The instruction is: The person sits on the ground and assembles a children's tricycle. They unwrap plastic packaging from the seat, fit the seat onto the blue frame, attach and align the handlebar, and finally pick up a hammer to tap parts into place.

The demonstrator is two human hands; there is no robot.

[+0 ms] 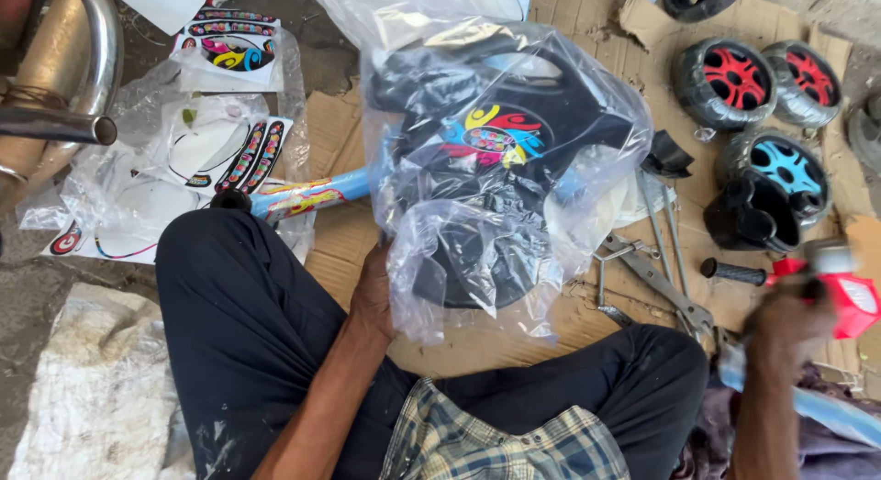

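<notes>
My left hand [373,292] grips the lower edge of a clear plastic bag [477,168] that wraps a black seat part with a colourful round emblem [491,136]. A light blue frame tube [307,195] with colourful stickers sticks out from under the bag toward the left. My right hand [785,319], blurred, is closed around a red and white part [840,292] at the right edge, above a light blue tube [826,411]. My dark trousers [248,324] fill the bottom of the view.
Small wheels lie at the upper right: two with red hubs [734,76], one with a blue hub [785,163]. A black handle grip [734,273], metal spanners and rods [656,269] rest on flattened cardboard [335,122]. Sticker sheets in plastic [229,154] lie left; a metal pipe [55,127] is far left.
</notes>
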